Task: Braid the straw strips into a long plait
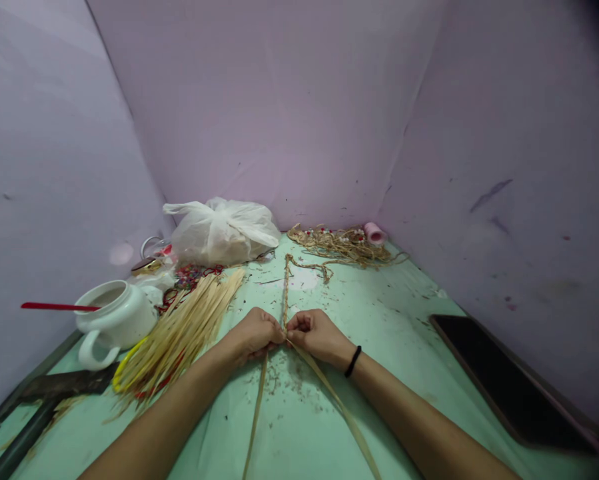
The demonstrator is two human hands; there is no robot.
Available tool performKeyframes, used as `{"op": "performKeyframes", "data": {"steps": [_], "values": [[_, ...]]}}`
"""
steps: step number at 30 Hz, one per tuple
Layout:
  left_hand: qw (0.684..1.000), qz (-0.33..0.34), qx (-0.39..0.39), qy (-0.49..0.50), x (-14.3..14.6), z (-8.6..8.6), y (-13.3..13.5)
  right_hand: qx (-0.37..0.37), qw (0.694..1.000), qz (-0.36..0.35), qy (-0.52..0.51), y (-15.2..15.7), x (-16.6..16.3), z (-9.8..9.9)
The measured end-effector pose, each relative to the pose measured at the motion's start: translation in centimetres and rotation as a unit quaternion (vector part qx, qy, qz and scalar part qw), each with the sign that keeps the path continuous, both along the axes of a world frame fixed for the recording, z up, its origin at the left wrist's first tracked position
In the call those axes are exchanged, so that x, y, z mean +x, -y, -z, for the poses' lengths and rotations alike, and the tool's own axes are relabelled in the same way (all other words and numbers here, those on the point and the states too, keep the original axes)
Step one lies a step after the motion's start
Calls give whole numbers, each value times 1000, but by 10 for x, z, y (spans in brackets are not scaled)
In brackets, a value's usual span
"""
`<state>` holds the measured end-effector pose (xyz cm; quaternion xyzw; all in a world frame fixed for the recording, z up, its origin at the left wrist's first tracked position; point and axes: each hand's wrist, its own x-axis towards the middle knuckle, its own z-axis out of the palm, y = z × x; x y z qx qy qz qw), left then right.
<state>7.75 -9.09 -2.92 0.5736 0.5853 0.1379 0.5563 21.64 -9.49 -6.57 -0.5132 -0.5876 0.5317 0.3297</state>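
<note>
My left hand (pixel 258 333) and my right hand (pixel 318 335) meet at the middle of the pale green table, fingers pinched at the lower end of a braided straw cord (pixel 286 293). The cord runs away from me, then bends to the right in a loose tail. Two flat straw strips come out below my hands toward me: a narrow strip (pixel 257 413) under the left and a wider strip (pixel 336 400) under the right. The exact crossing of the strips is hidden by my fingertips. A black band circles my right wrist.
At left lie a bundle of straw strips (pixel 189 333), a white pot (pixel 122 317) with a red stick, and a hammer-like tool (pixel 54 393). Behind stand a white plastic bag (pixel 224 233), a pile of braided cord (pixel 342 247) and a pink spool (pixel 375 234). A dark phone-like slab (pixel 504 380) lies right.
</note>
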Motion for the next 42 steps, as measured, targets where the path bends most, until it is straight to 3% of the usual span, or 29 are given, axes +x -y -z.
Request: {"op": "performKeyframes", "data": {"steps": [7,14,20,32,39,42], "values": [[999,-33,42,-2,5,-8,4,43,996,28,75,0,6,-3],[998,-53,18,3,7,-2,3,-103,994,-7,22,8,8,-26],[997,-75,-25,16,3,-2,3,-93,995,1,21,19,-4,-27],[991,-6,-41,127,-8,12,-5,-7,997,-52,54,16,2,-13],[989,-14,-52,134,-5,11,-4,-94,985,-147,2,12,13,-24],[988,-10,-57,143,-4,11,-4,-110,988,-109,-4,8,16,-32]]}}
